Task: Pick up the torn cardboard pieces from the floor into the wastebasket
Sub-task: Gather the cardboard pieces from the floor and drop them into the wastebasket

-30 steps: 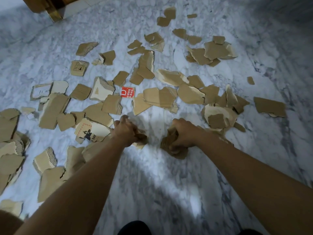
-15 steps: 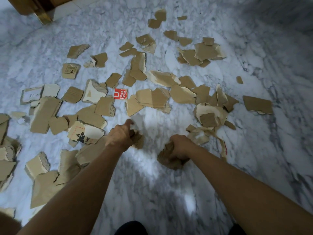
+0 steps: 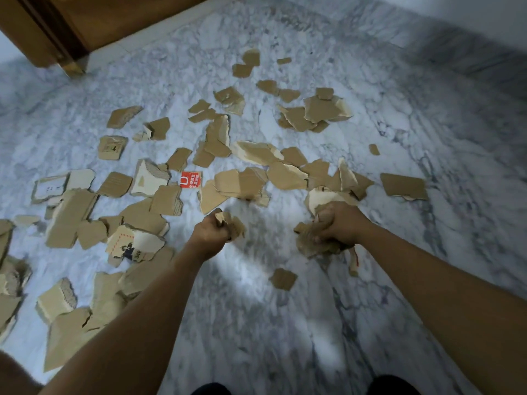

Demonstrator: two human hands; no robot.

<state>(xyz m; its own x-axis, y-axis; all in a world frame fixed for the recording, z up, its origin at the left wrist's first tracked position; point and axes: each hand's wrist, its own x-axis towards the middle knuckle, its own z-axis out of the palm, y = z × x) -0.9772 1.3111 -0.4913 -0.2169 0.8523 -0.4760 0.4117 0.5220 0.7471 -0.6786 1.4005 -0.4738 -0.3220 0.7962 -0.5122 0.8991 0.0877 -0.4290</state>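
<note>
Brown torn cardboard pieces (image 3: 219,143) lie scattered over the marble floor (image 3: 399,132) ahead of me, thickest to my left. My left hand (image 3: 209,230) is clenched on a small wad of scraps (image 3: 233,223); my right hand (image 3: 338,223) grips a bigger crumpled bundle (image 3: 310,246) — a strip hangs from it. One small piece (image 3: 283,278) lies on the floor between my forearms. A red label (image 3: 190,179) sits among the pieces — just beyond my left hand. A wooden door (image 3: 94,21) stands at far left.
</note>
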